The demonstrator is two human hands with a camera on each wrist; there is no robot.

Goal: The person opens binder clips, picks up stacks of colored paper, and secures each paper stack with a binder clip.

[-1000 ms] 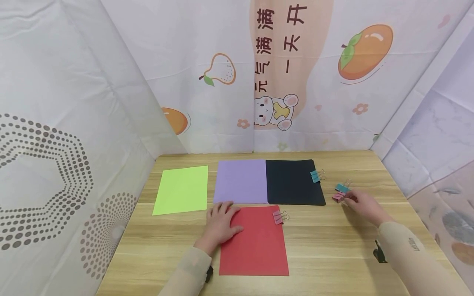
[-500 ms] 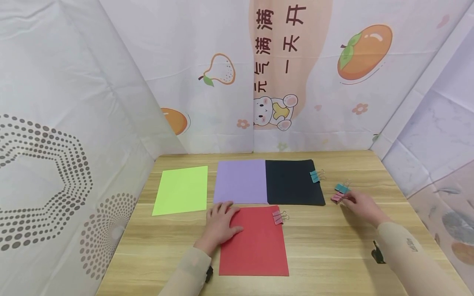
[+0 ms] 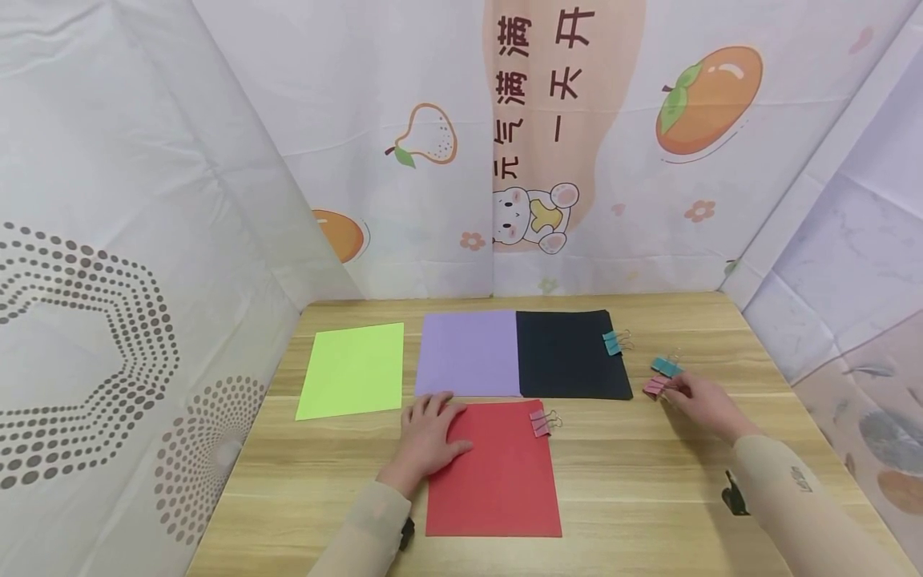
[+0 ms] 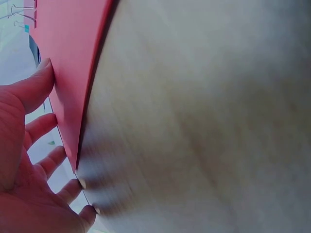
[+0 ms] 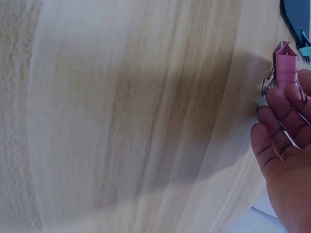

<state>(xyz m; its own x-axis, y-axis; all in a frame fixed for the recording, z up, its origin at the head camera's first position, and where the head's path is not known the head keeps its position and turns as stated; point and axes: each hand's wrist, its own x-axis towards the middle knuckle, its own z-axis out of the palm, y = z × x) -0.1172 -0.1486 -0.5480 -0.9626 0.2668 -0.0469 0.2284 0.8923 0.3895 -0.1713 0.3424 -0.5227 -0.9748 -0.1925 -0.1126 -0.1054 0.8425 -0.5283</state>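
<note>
At right of centre in the head view, the right hand (image 3: 703,406) pinches a pink binder clip (image 3: 654,386) with its fingers, just beside a teal clip (image 3: 666,367) on the surface (image 3: 627,489). At lower centre, the left hand (image 3: 424,441), fingers spread, rests at the upper left of the red paper (image 3: 497,489).

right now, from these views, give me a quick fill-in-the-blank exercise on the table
The left hand lies partly over the ____ paper.
The right hand pinches the ____ binder clip.
In the head view, the purple sheet adjoins the ____ sheet on its right.

Missing words: red, pink, black.
</note>
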